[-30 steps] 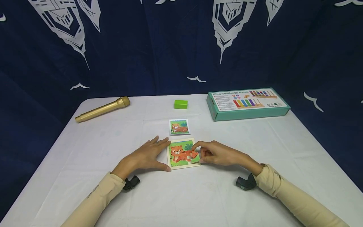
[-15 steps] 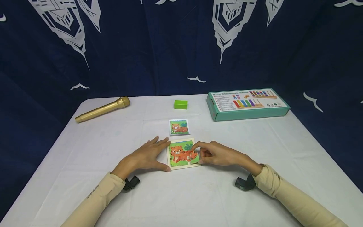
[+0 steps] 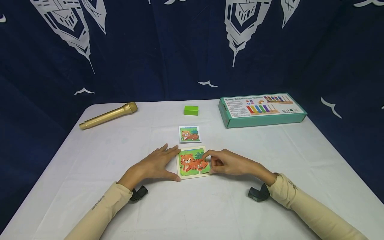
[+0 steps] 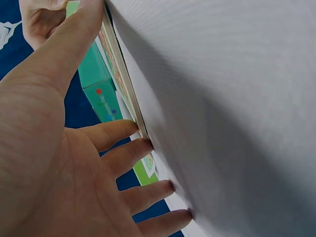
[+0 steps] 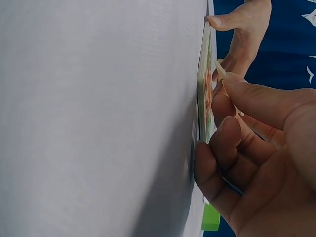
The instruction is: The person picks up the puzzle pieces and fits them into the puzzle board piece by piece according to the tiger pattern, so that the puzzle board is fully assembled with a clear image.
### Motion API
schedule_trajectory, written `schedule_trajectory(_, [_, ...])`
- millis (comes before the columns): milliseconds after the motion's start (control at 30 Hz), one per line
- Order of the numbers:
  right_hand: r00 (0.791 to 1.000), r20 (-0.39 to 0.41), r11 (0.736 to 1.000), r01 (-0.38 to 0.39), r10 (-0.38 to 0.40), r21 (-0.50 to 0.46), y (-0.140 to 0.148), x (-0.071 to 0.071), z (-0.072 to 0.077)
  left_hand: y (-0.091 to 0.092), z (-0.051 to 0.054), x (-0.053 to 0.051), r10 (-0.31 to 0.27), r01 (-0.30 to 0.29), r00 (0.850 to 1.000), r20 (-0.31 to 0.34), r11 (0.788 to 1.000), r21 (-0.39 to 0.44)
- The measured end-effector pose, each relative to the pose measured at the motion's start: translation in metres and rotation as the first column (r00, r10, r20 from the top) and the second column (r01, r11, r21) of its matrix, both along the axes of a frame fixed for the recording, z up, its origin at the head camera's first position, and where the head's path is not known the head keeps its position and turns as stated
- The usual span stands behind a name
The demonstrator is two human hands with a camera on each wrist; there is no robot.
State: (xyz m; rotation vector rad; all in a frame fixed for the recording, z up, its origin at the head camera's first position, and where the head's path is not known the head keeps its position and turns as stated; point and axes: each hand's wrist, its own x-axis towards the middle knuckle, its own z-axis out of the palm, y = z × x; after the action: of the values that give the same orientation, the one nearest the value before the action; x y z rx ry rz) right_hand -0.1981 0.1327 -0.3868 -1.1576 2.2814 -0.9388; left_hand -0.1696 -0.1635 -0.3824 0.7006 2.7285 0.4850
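A square tiger puzzle in a pale wooden tray (image 3: 195, 177) lies in front of me on the white table. My left hand (image 3: 154, 164) has its fingers spread, with fingertips and thumb touching the tray's left side. Over the lower right corner, my right hand (image 3: 232, 162) pinches a puzzle piece (image 3: 206, 169) with green grass on it. In the right wrist view this puzzle piece (image 5: 220, 69) is tilted, edge-on and raised above the tray. The right fingers partly hide the puzzle's right side.
Just behind the tray lies a small tiger picture card (image 3: 190, 134). Farther back stand a green block (image 3: 191, 110) and, to the right, a teal Ring Challenge Game box (image 3: 262, 110). A gold microphone (image 3: 108, 116) lies at the back left.
My right hand has shifted very slightly left, and the pinched puzzle piece has moved a little left with it over the tray. The left hand stays in place.
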Motion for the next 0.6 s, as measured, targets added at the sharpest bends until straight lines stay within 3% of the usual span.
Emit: schedule_trajectory(600, [1.000, -0.023, 1.000, -0.004, 0.005, 0.013, -0.0051, -0.0002, -0.0006, -0.0006, -0.0002, -0.0003, 0.000, 0.000, 1.000, 0.004, 1.000, 0.002])
